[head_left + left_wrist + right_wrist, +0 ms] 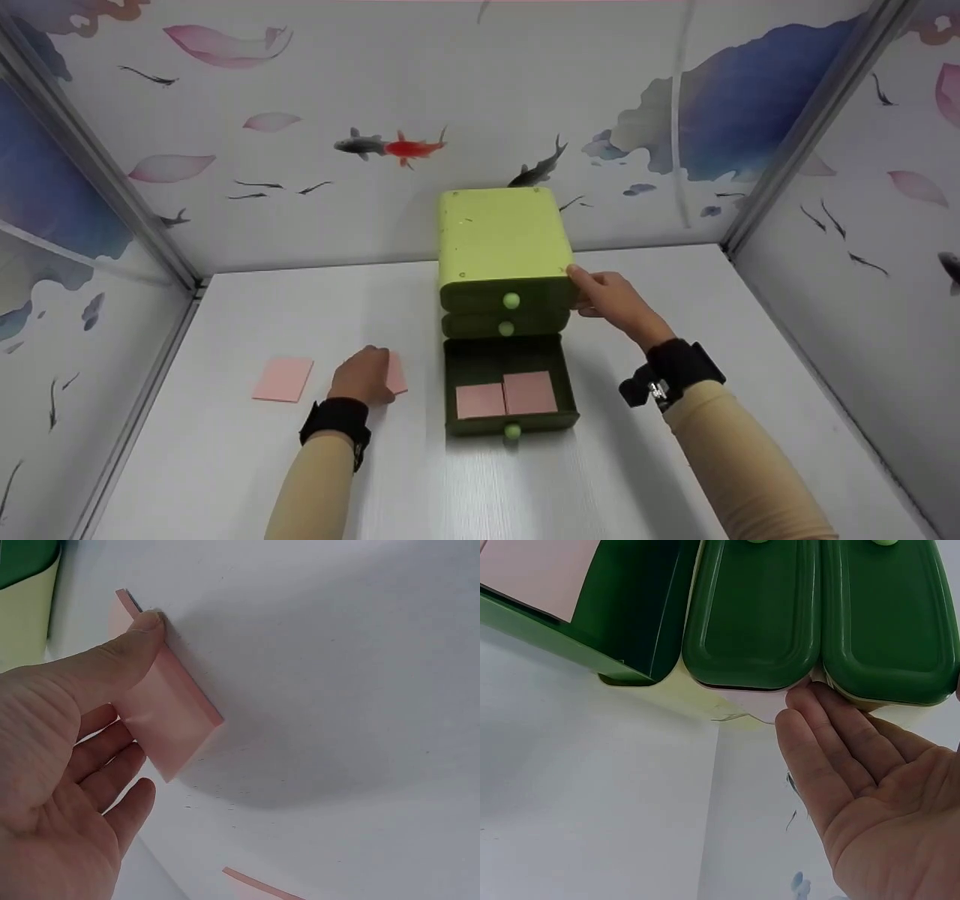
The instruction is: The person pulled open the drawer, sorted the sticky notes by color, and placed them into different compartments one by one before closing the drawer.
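My left hand (362, 375) pinches a pink sticky-note pad (169, 712) just left of the drawer unit. In the left wrist view the thumb lies over the pad's edge and the pad tilts above the table. Against the right side of the green mini drawer unit (504, 232) rests my right hand (616, 304), its thumb at the top front corner. The right wrist view shows its fingers (847, 735) nearly straight along the side. The bottom drawer (476, 356) is pulled out, with two pink pads (530, 393) lying side by side in it. Both upper drawers are closed.
Another pink pad (283, 379) lies on the white table (397, 480) to the left of my left hand. Behind the unit stands a white panel (360, 210) painted with fish and petals, and similar panels close off both sides.
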`<state>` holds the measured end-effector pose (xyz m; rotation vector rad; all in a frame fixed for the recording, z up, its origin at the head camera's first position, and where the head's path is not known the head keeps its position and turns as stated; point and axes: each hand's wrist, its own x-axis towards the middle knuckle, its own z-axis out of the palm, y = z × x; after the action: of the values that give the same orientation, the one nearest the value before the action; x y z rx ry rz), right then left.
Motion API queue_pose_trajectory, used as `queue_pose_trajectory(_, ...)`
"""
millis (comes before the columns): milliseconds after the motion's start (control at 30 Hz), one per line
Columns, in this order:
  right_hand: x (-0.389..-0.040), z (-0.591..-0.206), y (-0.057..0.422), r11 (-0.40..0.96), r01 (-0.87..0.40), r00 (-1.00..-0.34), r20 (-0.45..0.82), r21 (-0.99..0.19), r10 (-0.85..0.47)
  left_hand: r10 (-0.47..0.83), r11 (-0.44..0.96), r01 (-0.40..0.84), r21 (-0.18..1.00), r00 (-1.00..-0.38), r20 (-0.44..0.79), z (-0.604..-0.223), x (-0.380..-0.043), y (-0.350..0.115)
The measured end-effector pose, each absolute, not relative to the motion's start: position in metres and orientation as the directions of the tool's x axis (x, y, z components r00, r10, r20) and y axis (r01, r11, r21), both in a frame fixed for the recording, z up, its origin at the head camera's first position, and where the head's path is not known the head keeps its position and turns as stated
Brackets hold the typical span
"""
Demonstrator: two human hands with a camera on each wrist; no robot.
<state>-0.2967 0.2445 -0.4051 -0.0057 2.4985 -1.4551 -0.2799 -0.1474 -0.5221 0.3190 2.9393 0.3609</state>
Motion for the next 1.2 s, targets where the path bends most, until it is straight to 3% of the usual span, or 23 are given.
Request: queue_pose_trajectory(1200,-0.2968,-0.4024,0.2439,0.503,0.153,-0.963,-0.242,-0.851,-0.116,0.159,0.954,0.114,0.277,-0.976,-0.147,-0.5172,-0.2728,-0.1416)
